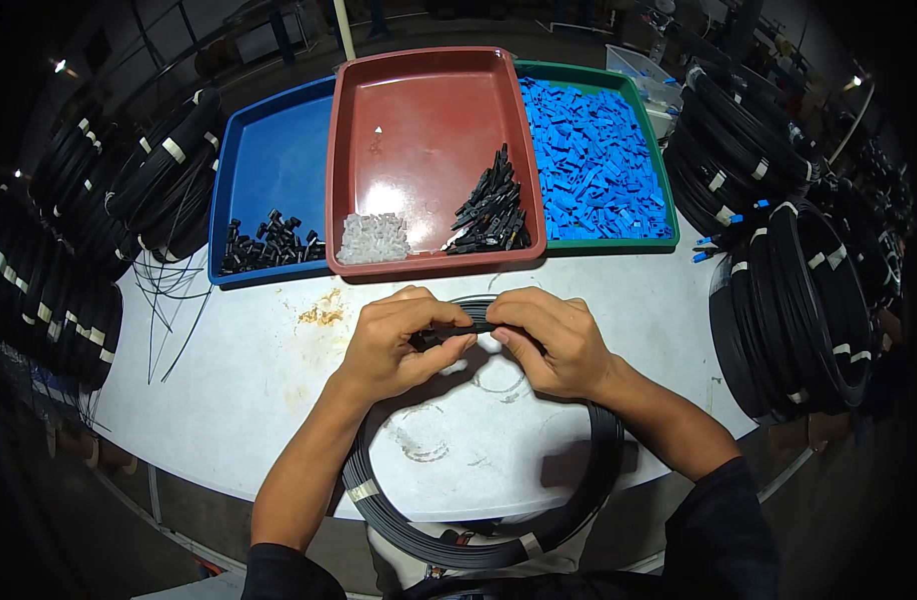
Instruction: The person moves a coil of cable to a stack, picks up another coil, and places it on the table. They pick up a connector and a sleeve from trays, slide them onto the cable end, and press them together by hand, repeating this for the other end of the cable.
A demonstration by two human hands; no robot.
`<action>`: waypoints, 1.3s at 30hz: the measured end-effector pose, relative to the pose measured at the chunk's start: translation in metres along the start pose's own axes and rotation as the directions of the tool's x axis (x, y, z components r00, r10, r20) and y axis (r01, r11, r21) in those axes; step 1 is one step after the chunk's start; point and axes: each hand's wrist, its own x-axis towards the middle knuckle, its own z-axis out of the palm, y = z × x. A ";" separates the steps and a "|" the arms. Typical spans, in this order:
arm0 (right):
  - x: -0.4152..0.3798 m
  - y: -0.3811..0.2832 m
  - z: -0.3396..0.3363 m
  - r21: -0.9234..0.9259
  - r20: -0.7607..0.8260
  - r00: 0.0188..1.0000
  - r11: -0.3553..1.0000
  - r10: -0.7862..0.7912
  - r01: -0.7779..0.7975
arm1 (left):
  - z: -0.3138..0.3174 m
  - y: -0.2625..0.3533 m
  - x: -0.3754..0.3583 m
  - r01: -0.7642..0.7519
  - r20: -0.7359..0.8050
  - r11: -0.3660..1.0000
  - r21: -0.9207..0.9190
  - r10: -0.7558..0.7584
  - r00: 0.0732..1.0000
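Both hands meet at the far side of a coil of black cable (419, 540), which lies at the table's front edge with pale tape bands around it. My left hand (404, 340) has its thumb and index finger closed on a small black piece at the coil's top. My right hand (551, 338) pinches the same dark piece from the other side, fingertips close to those of the left. The exact shape of the piece is hidden by the fingers.
Behind the hands stand a blue tray (279, 150) with black parts, a red tray (429, 110) with clear and black parts, and a green tray (651, 243) with blue connectors. Cable coils (794, 310) stack at right, more coils (54, 300) at left.
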 end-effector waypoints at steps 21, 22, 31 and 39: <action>-0.001 0.005 0.002 -0.023 -0.047 0.992 0.993 -0.119 0.118 | 0.002 0.005 0.001 -0.069 0.059 0.998 0.013 0.068 0.996; -0.001 0.005 0.002 -0.020 -0.039 0.993 0.994 -0.110 0.110 | 0.000 0.008 0.002 0.012 0.087 1.000 0.023 -0.014 0.996; 0.003 -0.002 0.001 -0.074 -0.105 0.992 0.995 -0.069 0.061 | 0.002 0.001 -0.004 0.152 -0.007 0.981 -0.122 -0.154 0.988; -0.003 0.008 0.003 -0.037 -0.088 0.992 0.996 -0.090 0.087 | 0.002 -0.004 -0.001 -0.071 0.050 0.991 -0.113 0.077 0.996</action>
